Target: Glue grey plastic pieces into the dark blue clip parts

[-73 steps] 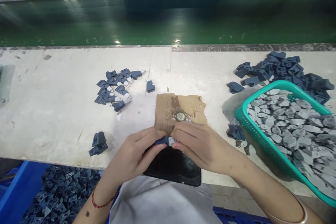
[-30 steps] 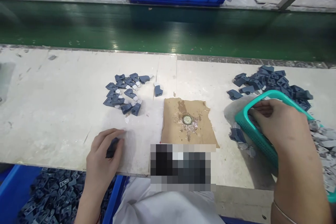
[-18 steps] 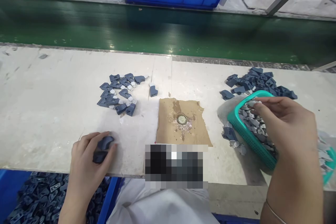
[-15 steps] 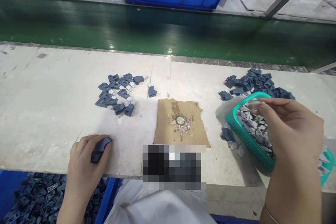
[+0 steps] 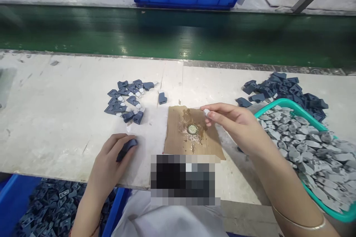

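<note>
The bare left hand [image 5: 115, 152] curls low over the counter [image 5: 69, 118], fingers and thumb closed around something. The bare right hand [image 5: 230, 118], farther forward, pinches thumb to fingertips, its forearm, ringed by a thin gold-coloured bangle [image 5: 299, 226], slanting back.

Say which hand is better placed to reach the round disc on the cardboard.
The right hand, I'd judge: it pinches a light grey piece close to the disc. The left hand grips a dark blue part farther off, left of the cardboard.
</note>
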Motion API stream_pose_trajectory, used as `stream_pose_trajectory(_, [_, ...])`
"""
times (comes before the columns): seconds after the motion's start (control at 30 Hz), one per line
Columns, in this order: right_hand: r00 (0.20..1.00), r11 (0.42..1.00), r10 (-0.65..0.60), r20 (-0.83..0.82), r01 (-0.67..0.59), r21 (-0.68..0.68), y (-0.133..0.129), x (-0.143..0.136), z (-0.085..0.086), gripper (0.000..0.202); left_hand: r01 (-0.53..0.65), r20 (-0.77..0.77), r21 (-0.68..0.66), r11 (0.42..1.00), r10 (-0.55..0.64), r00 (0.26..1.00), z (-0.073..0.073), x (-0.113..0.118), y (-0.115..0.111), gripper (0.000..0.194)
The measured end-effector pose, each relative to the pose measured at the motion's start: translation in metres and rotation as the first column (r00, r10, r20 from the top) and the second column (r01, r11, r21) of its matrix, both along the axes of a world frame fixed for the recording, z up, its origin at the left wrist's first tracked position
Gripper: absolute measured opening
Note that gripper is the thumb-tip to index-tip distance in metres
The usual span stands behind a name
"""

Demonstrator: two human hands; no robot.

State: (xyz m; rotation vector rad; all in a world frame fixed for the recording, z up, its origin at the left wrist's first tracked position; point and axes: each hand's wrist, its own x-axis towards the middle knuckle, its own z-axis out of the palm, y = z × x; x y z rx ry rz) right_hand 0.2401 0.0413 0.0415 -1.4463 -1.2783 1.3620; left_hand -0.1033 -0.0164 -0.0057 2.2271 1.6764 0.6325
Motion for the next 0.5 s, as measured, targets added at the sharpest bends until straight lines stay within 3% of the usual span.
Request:
stream_pose_trajectory(0.1, [0.995,0.995,0.097,-0.030,-0.098,-0.030,0.000,-0.001,-0.009,0.025,0.037,-0.034,0.052,0.998,-0.035,0.999,0.002,0.000,-0.001,0.020])
stream_pose_trajectory(0.23, [0.990,0.991,0.120,-0.077,-0.125,-0.057,-0.003,0.001,-0.014,0.027,0.006,-0.014,0.157,0.988,-0.003,1.000,0.013,0.009,-0.003,0.023])
stream_pose_trajectory(0.33, [0.986,0.986,0.114,-0.120,-0.128,-0.110,-0.004,0.001,-0.014,0.031,-0.094,0.181,0.137,0.986,0.068,0.981,0.025,0.026,-0.006,0.030])
stream_pose_trajectory(0.5, [0.966,0.974,0.100,-0.238,-0.144,-0.175,-0.004,-0.003,-0.013,0.032,-0.128,0.553,-0.111,0.986,0.168,0.816,0.036,0.064,-0.009,0.022])
